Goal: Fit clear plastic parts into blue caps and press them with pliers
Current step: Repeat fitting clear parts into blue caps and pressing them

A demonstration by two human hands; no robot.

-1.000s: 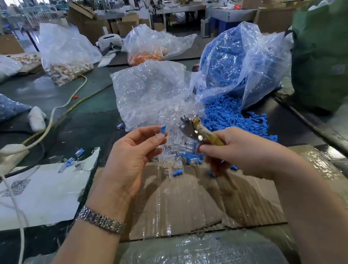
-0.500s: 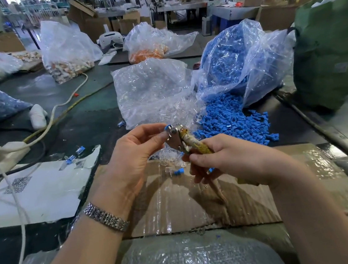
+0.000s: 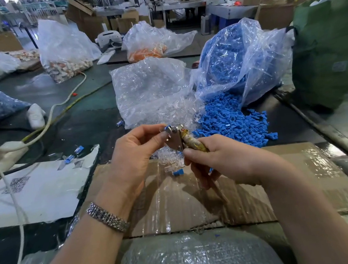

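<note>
Two hands meet above a flat sheet of cardboard point(image 3: 231, 199) on the dark counter point(image 3: 84, 125). The left hand point(image 3: 134, 156) pinches a small blue cap point(image 3: 166, 128) between thumb and fingertips, holding it against the metal head of the pliers point(image 3: 177, 139). The right hand point(image 3: 222, 161) is wrapped around the yellowish pliers handles, its grip pressed together on them; whether the pliers' jaws are squeezed onto the cap cannot be told. Below the pliers, at 6 o'clock from them, a little pile of clear plastic parts point(image 3: 171, 161) lies on the cardboard with one loose blue cap point(image 3: 178, 172) touching it. At 12 o'clock from the hands sits a bag of clear parts point(image 3: 150, 90), and at 2 o'clock a bag of blue caps point(image 3: 245, 61) spills a heap of caps point(image 3: 231, 122) onto the counter. A torn white sheet point(image 3: 33, 193) lies at 9 o'clock, with two finished blue-and-clear pieces point(image 3: 74, 154) just beyond it. A metal watch band point(image 3: 107, 218) circles the left wrist.
</note>
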